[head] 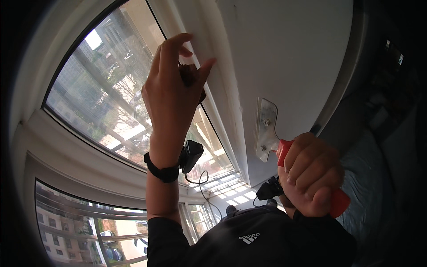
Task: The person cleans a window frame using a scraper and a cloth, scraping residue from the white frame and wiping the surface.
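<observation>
My left hand (pixel 171 76) is raised in front of the window frame, its back towards me, with index finger and thumb spread apart. A dark brown, rough-edged lump (pixel 188 74) sits in its palm; my hand hides most of it, and its material is unclear. My right hand (pixel 310 175) is wrapped around the red handle of a scraper (pixel 268 128). The scraper's wide metal blade, fixed with bolts, points left in front of the white wall panel (pixel 287 60).
A barred window (pixel 106 83) in a white frame (pixel 227 100) fills the left, and a second window (pixel 83 230) lies below it. Black devices are strapped to both wrists, with a thin cable (pixel 204 193) hanging from the left one. Crumpled bluish sheeting (pixel 363 180) lies in shadow at right.
</observation>
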A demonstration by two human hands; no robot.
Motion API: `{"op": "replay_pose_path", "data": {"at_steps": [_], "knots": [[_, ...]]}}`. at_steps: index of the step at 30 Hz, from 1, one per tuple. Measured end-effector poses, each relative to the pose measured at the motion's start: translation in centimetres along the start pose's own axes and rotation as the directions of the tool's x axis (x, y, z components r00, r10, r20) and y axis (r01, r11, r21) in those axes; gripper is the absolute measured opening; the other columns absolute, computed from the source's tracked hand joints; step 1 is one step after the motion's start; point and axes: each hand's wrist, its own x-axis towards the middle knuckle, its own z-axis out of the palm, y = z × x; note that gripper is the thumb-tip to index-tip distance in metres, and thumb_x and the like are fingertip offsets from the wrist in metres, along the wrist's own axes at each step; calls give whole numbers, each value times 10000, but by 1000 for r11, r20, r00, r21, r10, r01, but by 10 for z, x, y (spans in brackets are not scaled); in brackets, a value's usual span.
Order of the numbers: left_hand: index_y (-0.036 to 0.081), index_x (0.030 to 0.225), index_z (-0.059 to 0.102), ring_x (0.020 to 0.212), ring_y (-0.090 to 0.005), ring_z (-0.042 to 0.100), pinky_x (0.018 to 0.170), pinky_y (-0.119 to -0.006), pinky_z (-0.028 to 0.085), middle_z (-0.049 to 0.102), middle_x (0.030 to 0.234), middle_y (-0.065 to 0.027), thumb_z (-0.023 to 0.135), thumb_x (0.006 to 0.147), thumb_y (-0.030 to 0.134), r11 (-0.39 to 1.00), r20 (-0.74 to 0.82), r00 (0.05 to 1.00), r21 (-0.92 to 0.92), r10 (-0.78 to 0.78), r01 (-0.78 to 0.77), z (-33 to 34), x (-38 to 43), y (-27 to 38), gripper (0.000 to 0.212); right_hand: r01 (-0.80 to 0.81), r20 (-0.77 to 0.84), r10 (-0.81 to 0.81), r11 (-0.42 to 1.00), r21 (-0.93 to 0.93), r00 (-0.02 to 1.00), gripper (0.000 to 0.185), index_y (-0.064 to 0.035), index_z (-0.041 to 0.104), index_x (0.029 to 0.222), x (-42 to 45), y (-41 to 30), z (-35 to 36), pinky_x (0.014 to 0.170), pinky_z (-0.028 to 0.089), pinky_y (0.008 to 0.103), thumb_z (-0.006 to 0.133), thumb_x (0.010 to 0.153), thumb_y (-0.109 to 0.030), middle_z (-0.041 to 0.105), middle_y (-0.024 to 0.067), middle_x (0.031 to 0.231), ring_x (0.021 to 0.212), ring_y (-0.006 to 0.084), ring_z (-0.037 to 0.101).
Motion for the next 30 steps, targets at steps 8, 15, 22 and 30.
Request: {"op": "replay_pose_path", "data": {"at_steps": [8,15,22,30], "knots": [[99,1009,521,605,-106,606,538,-255,480,616,849,-38,816,726,130,990,-52,997,-129,-63,56,12,6,-5,410,44,-21,-44,999,5,999,309,-162,466,636,-4,-17,-25,415,391,233,554,911,-271,495,-18,509,405,84,451],[84,971,541,597,-79,599,525,-221,469,600,856,-36,770,771,114,981,-83,987,-151,-137,123,16,2,4,305,42,-20,-42,999,-14,999,333,-148,457,654,-3,-28,-33,394,395,240,545,943,-289,464,-10,496,384,89,435],[160,876,648,495,-83,579,435,-217,415,604,884,48,753,780,175,892,-130,949,399,286,-214,15,0,1,142,67,17,-67,997,-27,998,327,-138,448,664,-1,-34,-43,408,389,246,529,950,-274,445,-10,495,388,91,425],[169,924,697,519,-62,582,439,-210,408,627,941,71,738,701,149,765,-24,858,466,513,-445,5,4,-8,228,50,10,-50,998,-27,999,331,-142,439,660,0,-40,-48,421,379,243,522,953,-273,442,-15,498,398,88,423]]}}
